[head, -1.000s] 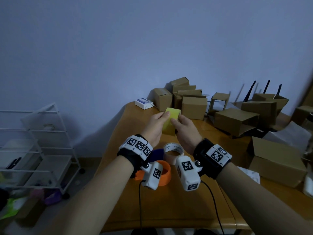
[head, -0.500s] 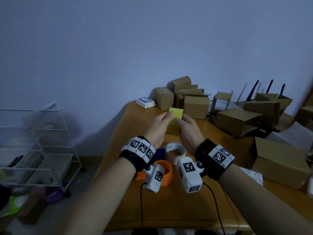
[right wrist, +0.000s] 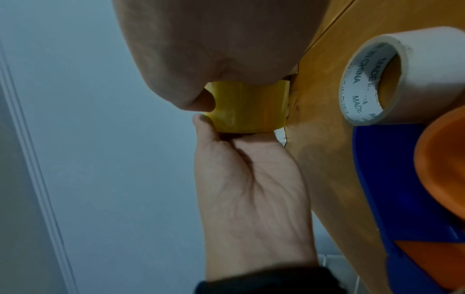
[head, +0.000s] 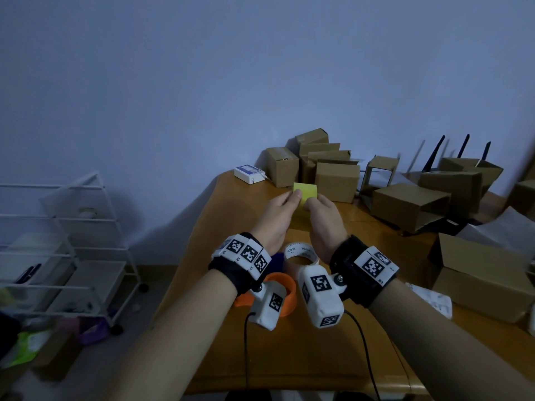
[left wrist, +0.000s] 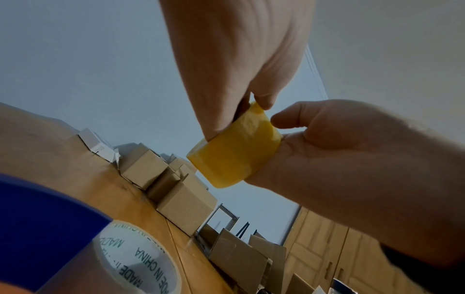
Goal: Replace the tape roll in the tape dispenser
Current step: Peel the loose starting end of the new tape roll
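Both hands hold a yellow tape roll [head: 307,191] in the air over the table, its wide face toward me. My left hand [head: 293,198] pinches the roll's left edge [left wrist: 234,155] between thumb and fingers. From the other side my right hand [head: 311,204] grips it with curled fingers, thumb near the top edge [right wrist: 249,107]. Below my wrists the blue and orange tape dispenser [head: 285,287] lies on the table, partly hidden by the wrist cameras. A white roll [head: 299,251] printed "MADE IN CHINA" lies beside it [right wrist: 377,79].
Several brown cardboard boxes [head: 335,180] crowd the back and right of the wooden table [head: 289,357]. A small white device [head: 249,172] sits at the far left corner. A white wire rack [head: 72,241] stands on the floor at the left.
Both hands have kept hold of the yellow roll, which has shifted only slightly. The left thumb now lies a little lower on its face.
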`<state>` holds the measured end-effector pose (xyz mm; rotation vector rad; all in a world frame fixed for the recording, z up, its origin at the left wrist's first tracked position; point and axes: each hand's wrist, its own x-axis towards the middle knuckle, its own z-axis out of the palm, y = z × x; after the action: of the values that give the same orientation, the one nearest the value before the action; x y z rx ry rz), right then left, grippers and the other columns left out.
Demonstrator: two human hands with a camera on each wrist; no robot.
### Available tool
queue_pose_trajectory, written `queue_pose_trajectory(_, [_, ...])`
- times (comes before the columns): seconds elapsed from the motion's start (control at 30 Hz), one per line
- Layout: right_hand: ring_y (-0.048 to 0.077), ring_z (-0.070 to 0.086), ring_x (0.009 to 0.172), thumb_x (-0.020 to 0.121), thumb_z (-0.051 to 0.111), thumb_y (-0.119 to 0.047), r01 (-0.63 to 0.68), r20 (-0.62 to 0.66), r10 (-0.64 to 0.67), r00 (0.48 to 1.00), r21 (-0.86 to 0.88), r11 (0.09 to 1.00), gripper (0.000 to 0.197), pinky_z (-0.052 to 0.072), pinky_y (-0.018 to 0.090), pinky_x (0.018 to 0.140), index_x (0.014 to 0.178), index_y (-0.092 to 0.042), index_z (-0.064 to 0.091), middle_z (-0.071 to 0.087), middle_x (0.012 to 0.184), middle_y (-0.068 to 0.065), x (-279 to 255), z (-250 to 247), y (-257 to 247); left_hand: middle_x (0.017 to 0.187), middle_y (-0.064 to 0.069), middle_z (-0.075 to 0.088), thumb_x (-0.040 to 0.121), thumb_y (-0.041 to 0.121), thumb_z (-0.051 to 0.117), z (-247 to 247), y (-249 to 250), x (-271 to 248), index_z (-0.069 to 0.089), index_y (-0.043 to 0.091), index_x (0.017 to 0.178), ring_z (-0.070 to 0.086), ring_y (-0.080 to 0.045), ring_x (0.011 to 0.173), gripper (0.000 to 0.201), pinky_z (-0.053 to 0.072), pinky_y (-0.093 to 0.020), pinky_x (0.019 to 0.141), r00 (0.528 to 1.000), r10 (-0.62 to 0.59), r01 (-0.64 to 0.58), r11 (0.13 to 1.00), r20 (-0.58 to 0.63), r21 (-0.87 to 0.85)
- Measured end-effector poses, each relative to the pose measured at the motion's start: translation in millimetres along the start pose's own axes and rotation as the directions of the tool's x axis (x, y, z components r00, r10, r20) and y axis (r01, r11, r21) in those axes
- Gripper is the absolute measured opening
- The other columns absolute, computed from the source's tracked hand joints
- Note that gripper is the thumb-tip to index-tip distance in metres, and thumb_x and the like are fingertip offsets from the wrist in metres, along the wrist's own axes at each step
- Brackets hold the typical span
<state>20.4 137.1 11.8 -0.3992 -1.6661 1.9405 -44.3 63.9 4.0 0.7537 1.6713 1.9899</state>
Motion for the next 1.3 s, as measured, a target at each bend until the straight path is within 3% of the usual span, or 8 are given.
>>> queue_pose_trajectory(0.17, [0.022,0.058,0.087,0.092,0.048,-0.014,0.027,0.003,-0.027,1.000,-0.023,0.999,0.027,0.047,0.035,0.076,0.111,-0.001,0.063,0.061,0.095,0.012,-1,1,1,0.126,0.001,0.062,0.105,0.031,0.043,0,1,1,0.053,0.011,0.137,0.055,-0.004,0.113,0.040,0.040,-0.022,0.099,1.000,0.004,-0.004,0.999,-0.002,0.034])
queue_pose_trajectory(0.33, [0.016,0.058,0.078,0.093,0.046,-0.006,0.046,0.046,-0.046,0.998,0.001,0.999,0.021,0.047,0.027,0.068,0.107,-0.004,0.063,0.061,0.086,0.006,-1,0,1,0.128,-0.010,0.065,0.104,0.033,0.044,-2,-1,4,0.055,0.008,0.136,0.059,-0.020,0.121,0.042,0.043,-0.037,0.109,1.000,0.002,-0.002,1.000,-0.009,0.021])
queue_pose_trajectory(0.47, [0.017,0.057,0.083,0.094,0.048,-0.014,0.066,0.013,-0.066,0.998,-0.021,0.998,0.024,0.046,0.030,0.071,0.107,-0.003,0.064,0.062,0.089,0.007,1,1,3,0.132,-0.005,0.061,0.105,0.031,0.043,-2,3,1,0.053,0.009,0.138,0.055,-0.011,0.119,0.042,0.042,-0.024,0.101,1.000,0.010,-0.010,0.999,-0.004,0.034])
queue_pose_trajectory(0.63, [0.016,0.056,0.079,0.093,0.048,-0.010,0.063,0.043,-0.062,0.997,-0.028,0.998,0.022,0.046,0.027,0.069,0.108,-0.001,0.062,0.060,0.087,0.007,2,0,6,0.132,-0.005,0.062,0.104,0.032,0.044,-5,-1,2,0.052,0.008,0.140,0.056,-0.011,0.119,0.043,0.043,-0.025,0.103,1.000,0.003,-0.003,1.000,-0.006,0.028])
queue_pose_trajectory(0.73, [0.015,0.056,0.079,0.093,0.049,-0.009,0.074,0.043,-0.073,0.996,-0.026,0.997,0.023,0.046,0.028,0.069,0.109,0.000,0.062,0.060,0.086,0.006,2,1,8,0.131,-0.004,0.062,0.104,0.031,0.044,-5,-1,1,0.051,0.008,0.140,0.057,-0.005,0.113,0.043,0.044,-0.019,0.094,1.000,0.004,-0.004,1.000,-0.009,0.013])
queue_pose_trajectory(0.87, [0.019,0.059,0.087,0.090,0.056,-0.019,0.100,0.038,-0.099,0.994,-0.018,0.995,0.029,0.048,0.036,0.079,0.111,-0.001,0.062,0.063,0.094,0.011,2,3,9,0.132,-0.008,0.062,0.104,0.031,0.045,-5,2,3,0.052,0.006,0.139,0.055,-0.015,0.125,0.044,0.042,-0.030,0.108,1.000,0.003,-0.003,1.000,-0.015,0.008])
queue_pose_trajectory(1.0, [0.022,0.058,0.092,0.092,0.053,-0.009,0.082,0.055,-0.083,0.995,0.013,0.997,0.026,0.048,0.036,0.082,0.115,0.002,0.060,0.062,0.099,0.014,3,2,9,0.126,-0.009,0.066,0.105,0.028,0.044,-7,3,1,0.057,0.007,0.133,0.060,-0.014,0.117,0.038,0.047,-0.023,0.095,1.000,0.022,-0.022,1.000,-0.002,-0.006])
queue_pose_trajectory(1.3, [0.023,0.058,0.092,0.089,0.052,-0.006,0.086,0.063,-0.086,0.994,-0.006,0.996,0.026,0.047,0.037,0.083,0.113,0.000,0.060,0.062,0.098,0.013,5,4,11,0.128,-0.009,0.066,0.103,0.030,0.046,-10,-2,2,0.055,0.007,0.136,0.059,-0.018,0.122,0.041,0.042,-0.034,0.109,1.000,0.008,-0.008,0.999,0.010,-0.047])
